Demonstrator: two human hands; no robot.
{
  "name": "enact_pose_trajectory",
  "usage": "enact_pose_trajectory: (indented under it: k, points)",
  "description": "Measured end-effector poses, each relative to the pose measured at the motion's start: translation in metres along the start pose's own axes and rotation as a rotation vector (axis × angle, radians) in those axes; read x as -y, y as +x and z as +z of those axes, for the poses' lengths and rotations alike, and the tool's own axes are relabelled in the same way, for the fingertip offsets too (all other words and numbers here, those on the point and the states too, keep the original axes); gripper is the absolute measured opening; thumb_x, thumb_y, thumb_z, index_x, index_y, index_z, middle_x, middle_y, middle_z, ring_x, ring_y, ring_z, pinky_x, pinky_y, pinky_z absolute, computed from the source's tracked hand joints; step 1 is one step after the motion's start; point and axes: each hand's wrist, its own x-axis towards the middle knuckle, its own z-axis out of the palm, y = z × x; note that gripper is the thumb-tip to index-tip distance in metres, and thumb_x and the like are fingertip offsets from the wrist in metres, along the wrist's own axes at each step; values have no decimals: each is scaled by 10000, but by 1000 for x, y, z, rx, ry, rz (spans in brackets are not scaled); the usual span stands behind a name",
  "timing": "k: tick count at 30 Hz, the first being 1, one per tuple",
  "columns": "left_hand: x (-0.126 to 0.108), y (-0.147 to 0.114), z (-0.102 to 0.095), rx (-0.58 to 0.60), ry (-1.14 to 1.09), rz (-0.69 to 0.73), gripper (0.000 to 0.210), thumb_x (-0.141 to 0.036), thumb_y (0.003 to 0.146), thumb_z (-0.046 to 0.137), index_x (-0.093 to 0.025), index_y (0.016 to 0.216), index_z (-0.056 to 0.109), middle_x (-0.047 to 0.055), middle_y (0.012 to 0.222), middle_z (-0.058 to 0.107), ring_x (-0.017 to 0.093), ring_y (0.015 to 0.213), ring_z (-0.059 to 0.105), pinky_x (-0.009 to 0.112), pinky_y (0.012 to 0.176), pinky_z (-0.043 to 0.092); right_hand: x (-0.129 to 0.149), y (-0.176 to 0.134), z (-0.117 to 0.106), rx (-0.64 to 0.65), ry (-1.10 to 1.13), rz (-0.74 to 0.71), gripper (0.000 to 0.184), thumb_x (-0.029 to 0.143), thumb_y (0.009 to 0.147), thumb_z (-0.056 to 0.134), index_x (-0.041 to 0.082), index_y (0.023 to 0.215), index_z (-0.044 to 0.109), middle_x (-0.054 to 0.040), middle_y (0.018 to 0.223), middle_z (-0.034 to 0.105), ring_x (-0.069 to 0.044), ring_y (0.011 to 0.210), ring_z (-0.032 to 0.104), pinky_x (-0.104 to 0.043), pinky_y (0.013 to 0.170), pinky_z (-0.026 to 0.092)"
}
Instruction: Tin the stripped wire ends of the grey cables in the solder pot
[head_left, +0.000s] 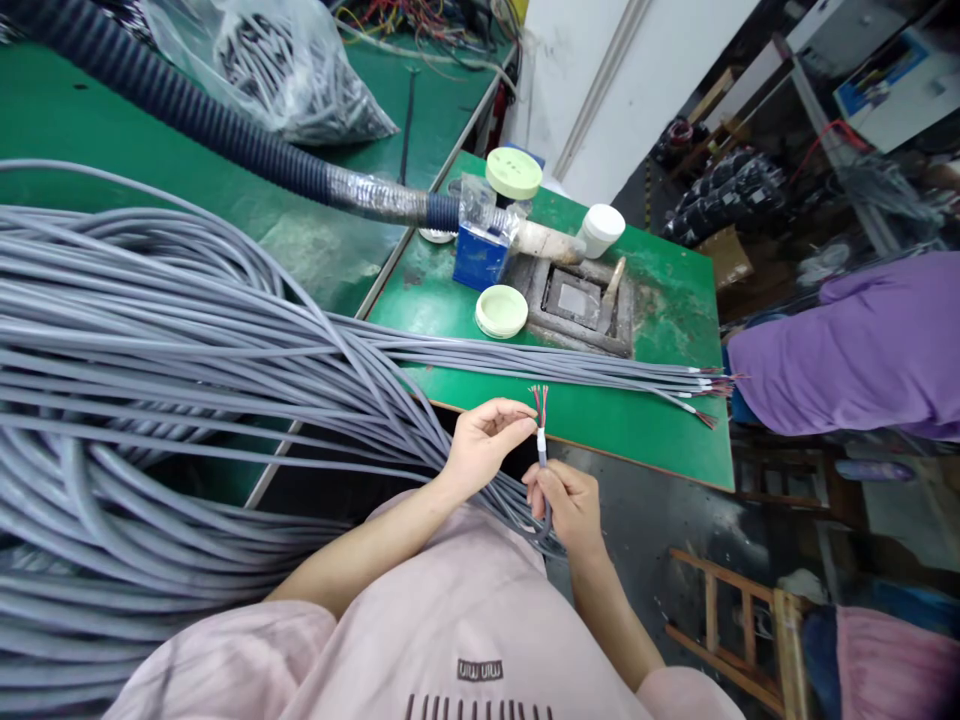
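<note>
Upright in front of my chest stands the end of a grey cable [543, 458], with a white band below its fanned, thin coloured wires [541, 405]. My right hand [571, 500] is closed around the grey jacket just under the band. Beside the wires, my left hand [487, 440] pinches thumb and fingers together at a thin wire; its fingertips partly hide that wire. More grey cables [525, 362] lie along the green bench beyond my hands, their stripped ends [712, 385] pointing right.
A large heap of coiled grey cable [150, 360] fills the left side. On the bench are a square solder-pot-like fixture [577, 298], a pale round lid [502, 311], a white tub [601, 230] and a black hose [247, 130]. A person in purple [862, 345] is at right.
</note>
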Motion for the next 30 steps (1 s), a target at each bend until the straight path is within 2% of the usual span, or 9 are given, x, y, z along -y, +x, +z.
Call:
enact_pose_trajectory:
  k: [10, 15, 18, 21, 25, 27, 30]
  points:
    - [-2, 2, -2, 17, -5, -41, 183, -313, 631, 776, -157, 670, 688, 27, 750, 704, 98, 603, 594, 231, 588, 490, 9, 2, 0, 21, -196, -39, 263, 296, 919, 462, 185, 755, 635, 51, 452, 530, -73, 407, 484, -193, 465, 386]
    - [-12, 3, -1, 48, 58, -55, 235, -302, 583, 801, -148, 671, 647, -12, 630, 632, 75, 549, 533, 203, 540, 440, 14, 2, 2, 23, -313, -88, 261, 275, 915, 459, 179, 743, 631, 48, 462, 535, -66, 424, 497, -186, 489, 387]
    - [-12, 3, -4, 81, 156, -40, 229, -292, 611, 787, -147, 695, 630, -45, 544, 548, 57, 487, 459, 190, 489, 372, 13, 2, 5, 26, -286, -59, 281, 299, 910, 468, 177, 716, 630, 40, 460, 538, -71, 432, 497, -194, 493, 387]
    - [-8, 1, -6, 68, 308, 117, 169, -285, 691, 730, -158, 691, 619, -29, 589, 559, 71, 519, 467, 208, 515, 381, 9, 4, 9, 10, -23, 73, 285, 379, 895, 490, 175, 753, 630, 41, 437, 524, -81, 391, 465, -203, 437, 377]
    - [-3, -3, -7, 136, 559, 502, 108, -253, 764, 663, -187, 688, 626, 6, 646, 623, 116, 622, 530, 257, 618, 437, 8, 12, 12, 2, 421, 258, 299, 480, 829, 568, 189, 887, 603, 74, 428, 492, -69, 303, 356, -214, 362, 366]
    - [0, -5, -7, 197, 632, 616, 95, -247, 782, 640, -197, 703, 631, 15, 654, 648, 128, 630, 545, 278, 642, 449, 10, 17, 12, 2, 508, 295, 342, 530, 811, 565, 192, 857, 596, 82, 409, 449, -67, 291, 320, -218, 342, 361]
    - [3, -8, -4, 223, 655, 654, 107, -245, 790, 621, -201, 692, 620, 17, 642, 653, 131, 621, 559, 289, 651, 457, 16, 24, 11, -17, 513, 278, 380, 557, 793, 564, 183, 841, 612, 92, 364, 391, -70, 285, 297, -215, 329, 340]
